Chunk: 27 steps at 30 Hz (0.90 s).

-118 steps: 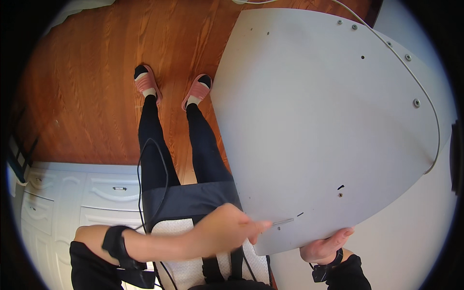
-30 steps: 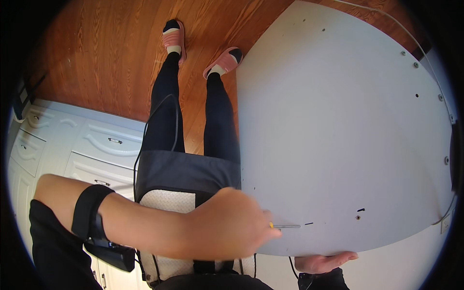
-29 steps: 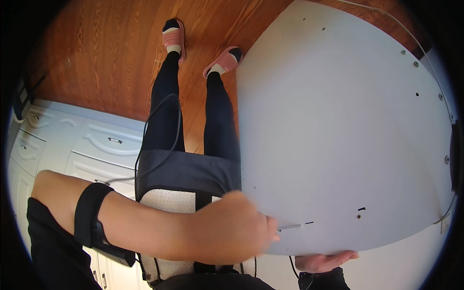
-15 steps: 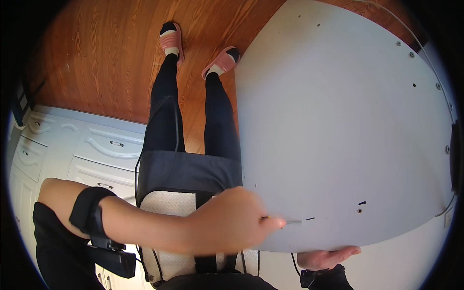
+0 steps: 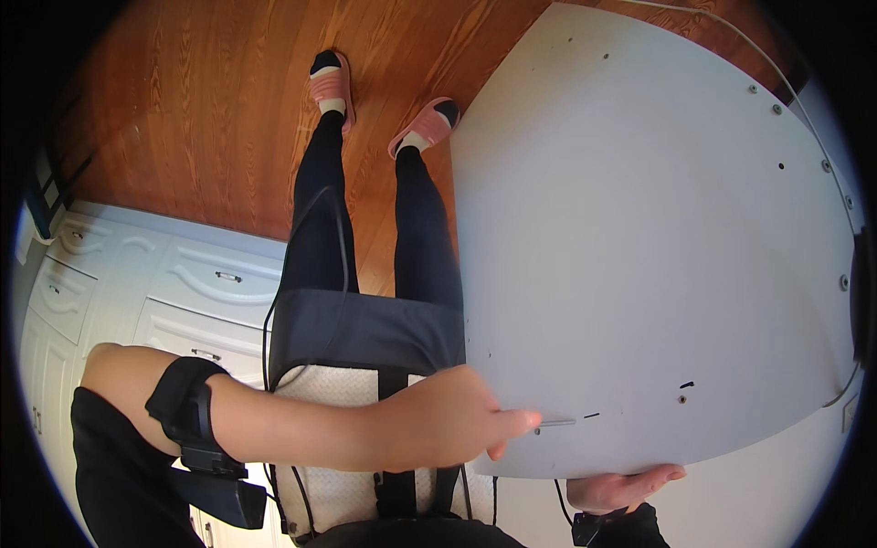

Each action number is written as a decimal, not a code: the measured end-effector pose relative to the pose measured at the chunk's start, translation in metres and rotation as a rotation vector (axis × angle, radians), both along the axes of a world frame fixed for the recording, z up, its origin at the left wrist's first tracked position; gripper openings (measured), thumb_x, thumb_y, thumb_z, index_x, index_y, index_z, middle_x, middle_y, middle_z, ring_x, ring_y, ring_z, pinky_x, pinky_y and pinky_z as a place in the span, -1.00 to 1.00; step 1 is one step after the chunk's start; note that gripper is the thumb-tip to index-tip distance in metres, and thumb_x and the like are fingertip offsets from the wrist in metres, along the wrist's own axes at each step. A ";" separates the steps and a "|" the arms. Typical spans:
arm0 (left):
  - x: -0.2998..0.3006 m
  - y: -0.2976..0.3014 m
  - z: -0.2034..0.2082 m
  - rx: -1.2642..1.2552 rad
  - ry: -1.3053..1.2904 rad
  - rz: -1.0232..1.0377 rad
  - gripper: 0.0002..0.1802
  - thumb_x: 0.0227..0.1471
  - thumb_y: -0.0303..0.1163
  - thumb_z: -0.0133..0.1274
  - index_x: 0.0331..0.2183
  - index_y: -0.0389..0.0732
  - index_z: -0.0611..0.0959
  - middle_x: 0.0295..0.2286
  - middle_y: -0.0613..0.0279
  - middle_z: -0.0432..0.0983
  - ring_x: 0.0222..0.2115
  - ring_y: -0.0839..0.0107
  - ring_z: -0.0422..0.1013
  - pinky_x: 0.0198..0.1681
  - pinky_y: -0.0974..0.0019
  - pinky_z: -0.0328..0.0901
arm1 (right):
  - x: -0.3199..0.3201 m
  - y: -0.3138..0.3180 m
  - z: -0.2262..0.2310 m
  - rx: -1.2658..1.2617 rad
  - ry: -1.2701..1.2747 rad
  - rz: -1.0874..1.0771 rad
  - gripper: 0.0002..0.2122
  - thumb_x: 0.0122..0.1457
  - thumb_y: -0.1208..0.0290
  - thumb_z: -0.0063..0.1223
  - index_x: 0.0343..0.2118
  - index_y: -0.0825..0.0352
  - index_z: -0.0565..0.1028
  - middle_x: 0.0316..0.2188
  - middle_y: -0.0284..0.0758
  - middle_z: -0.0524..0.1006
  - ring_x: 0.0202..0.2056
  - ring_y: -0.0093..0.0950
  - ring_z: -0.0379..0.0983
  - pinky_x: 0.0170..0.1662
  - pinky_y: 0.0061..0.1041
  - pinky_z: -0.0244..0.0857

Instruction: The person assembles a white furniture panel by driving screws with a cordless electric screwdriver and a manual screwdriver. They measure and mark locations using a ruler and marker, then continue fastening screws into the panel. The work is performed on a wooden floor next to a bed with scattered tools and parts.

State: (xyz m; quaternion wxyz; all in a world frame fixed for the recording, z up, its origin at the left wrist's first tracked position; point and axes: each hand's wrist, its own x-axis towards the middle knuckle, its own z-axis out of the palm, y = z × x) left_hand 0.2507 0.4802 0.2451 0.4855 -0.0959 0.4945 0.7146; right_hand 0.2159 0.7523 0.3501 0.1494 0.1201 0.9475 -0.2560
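Note:
My left hand [image 5: 470,418] reaches across from the left with its fingers closed. A thin grey metal rod [image 5: 559,422] sticks out past its fingertips; its other end is hidden in the hand, so its kind is unclear. The rod lies low over the large white panel [image 5: 621,228]. Just past the tip is a short dark slot or mark [image 5: 591,416], and a small dark spot sits below the fingertips. At the panel's near edge, my right hand [image 5: 623,489] is against the rim, with fingers stretched out along it and partly hidden.
Metal fittings [image 5: 844,283] line the panel's right edge, near a pale cable [image 5: 763,46]. A small metal insert [image 5: 682,399] sits beside a black mark. White drawers [image 5: 210,274] stand at left. My slippered feet [image 5: 331,89] rest on the wooden floor [image 5: 201,119].
The whole view has shifted slightly. My left hand has turned a little, with its fingers lower, and a small dark spot now shows below the fingertips. My right hand stays at the rim.

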 end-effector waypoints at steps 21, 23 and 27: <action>0.016 0.009 -0.008 -0.393 1.131 0.081 -0.59 0.11 -0.29 0.03 -0.72 -0.18 0.43 -0.83 0.34 0.11 -0.83 0.46 0.05 -0.74 0.37 -0.13 | 0.013 0.015 -0.009 0.208 0.265 0.438 -0.56 0.42 0.25 -0.37 0.19 0.50 0.17 -0.03 -0.01 0.30 -0.13 -0.30 0.32 -0.08 -0.39 0.27; 0.017 0.008 -0.008 -0.430 1.236 -0.019 -0.60 0.11 -0.31 0.02 -0.72 -0.19 0.43 -0.84 0.31 0.12 -0.82 0.44 0.04 -0.74 0.38 -0.12 | 0.015 0.009 -0.012 -0.053 0.218 0.015 -0.56 0.42 0.21 -0.39 0.16 0.49 0.20 -0.03 -0.04 0.31 -0.12 -0.33 0.31 -0.07 -0.40 0.26; 0.008 0.007 0.003 -0.125 0.357 0.064 -0.59 0.11 -0.27 0.05 -0.71 -0.20 0.45 -0.84 0.30 0.11 -0.81 0.46 -0.01 -0.73 0.39 -0.11 | 0.011 0.000 -0.016 0.331 0.376 0.463 -0.57 0.42 0.13 -0.55 0.00 0.42 0.27 -0.03 -0.16 0.31 -0.10 -0.42 0.28 -0.02 -0.43 0.22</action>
